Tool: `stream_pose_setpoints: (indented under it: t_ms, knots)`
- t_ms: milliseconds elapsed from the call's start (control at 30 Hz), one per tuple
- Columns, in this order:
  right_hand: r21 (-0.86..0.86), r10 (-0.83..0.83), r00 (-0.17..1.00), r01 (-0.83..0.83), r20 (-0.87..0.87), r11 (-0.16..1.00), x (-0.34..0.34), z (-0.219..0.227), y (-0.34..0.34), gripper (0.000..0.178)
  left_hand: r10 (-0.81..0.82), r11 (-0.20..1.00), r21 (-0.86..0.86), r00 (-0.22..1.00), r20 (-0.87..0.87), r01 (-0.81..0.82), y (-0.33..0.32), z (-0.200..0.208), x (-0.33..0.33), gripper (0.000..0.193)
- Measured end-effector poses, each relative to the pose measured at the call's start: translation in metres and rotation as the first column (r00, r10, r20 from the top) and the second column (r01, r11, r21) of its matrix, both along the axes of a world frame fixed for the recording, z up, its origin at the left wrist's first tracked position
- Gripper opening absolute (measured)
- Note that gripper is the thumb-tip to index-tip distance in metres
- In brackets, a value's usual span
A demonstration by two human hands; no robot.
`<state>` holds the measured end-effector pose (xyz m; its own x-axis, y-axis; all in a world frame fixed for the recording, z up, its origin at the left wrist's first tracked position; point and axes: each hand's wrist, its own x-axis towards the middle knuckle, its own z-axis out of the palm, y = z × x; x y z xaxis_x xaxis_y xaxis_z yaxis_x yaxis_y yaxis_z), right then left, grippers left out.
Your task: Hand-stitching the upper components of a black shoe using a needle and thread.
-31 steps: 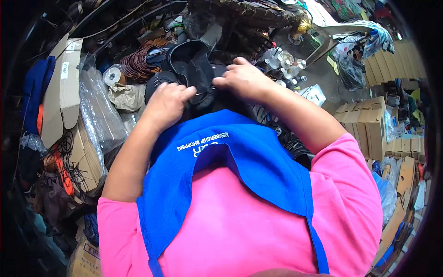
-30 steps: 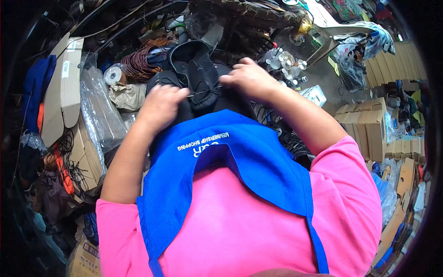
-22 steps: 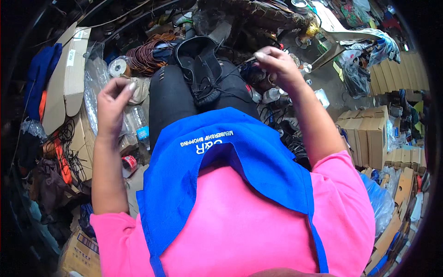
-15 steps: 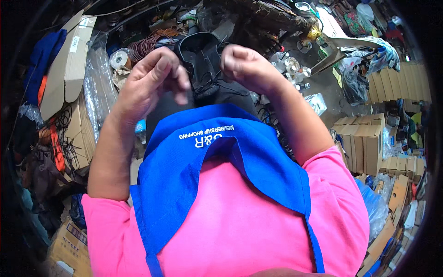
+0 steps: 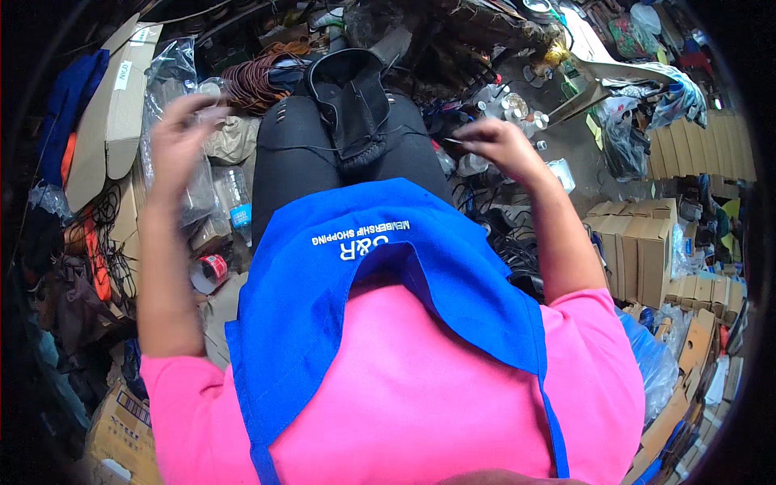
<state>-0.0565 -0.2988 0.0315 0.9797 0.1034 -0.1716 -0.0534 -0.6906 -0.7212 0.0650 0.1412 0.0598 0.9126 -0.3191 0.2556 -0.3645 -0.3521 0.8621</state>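
A black shoe (image 5: 360, 109) rests between my knees, its open top away from me and its stitched end toward my apron. Dark thread (image 5: 408, 128) runs out from it to both sides across my thighs. My left hand (image 5: 182, 141) is raised to the left of my legs, its fingers curled and smeared by motion; the thread on that side leads toward it. On the right, my right hand (image 5: 501, 147) is closed in a pinch on the thread, with a thin light sliver showing at the fingertips, too small to name.
A clear plastic bottle (image 5: 236, 198) and a red-labelled container (image 5: 210, 271) lie to my left. Coiled brown cord (image 5: 257, 83) sits beyond my left knee. Several small bottles (image 5: 513, 109) stand at the far right. Cardboard boxes (image 5: 634, 246) are stacked at right.
Both hands were close together above the shoe. Now they have moved apart, the left out to the left and the right out to the right, with the thread drawn out between.
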Motion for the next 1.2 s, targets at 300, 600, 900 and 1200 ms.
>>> stream_pose_setpoints:
  t_ms: [300, 600, 900, 1200]
  knots:
    - [0.123, 0.187, 0.97, -0.206, 0.155, 0.971, 0.061, 0.004, 0.067, 0.013, -0.575, 0.766, 0.383, 0.816, 0.051, 0.516, -0.145, -0.023, 0.0, 0.027]
    - [0.118, 0.234, 0.948, -0.264, 0.216, 0.957, 0.052, -0.01, 0.077, 0.016, -0.63, 0.715, 0.223, 0.749, -0.205, 0.662, -0.143, -0.044, 0.014, 0.02]
    - [-0.096, 0.276, 0.874, -0.26, 0.399, 0.961, 0.03, -0.011, 0.083, 0.02, -0.676, 0.588, 0.249, 0.636, -0.371, 0.77, -0.139, -0.034, 0.016, 0.031]
    - [-0.508, 0.581, 0.801, -0.444, 0.145, 0.738, 0.046, 0.034, 0.1, 0.018, -0.693, 0.549, 0.341, 0.644, -0.324, 0.763, -0.14, -0.038, 0.015, 0.038]
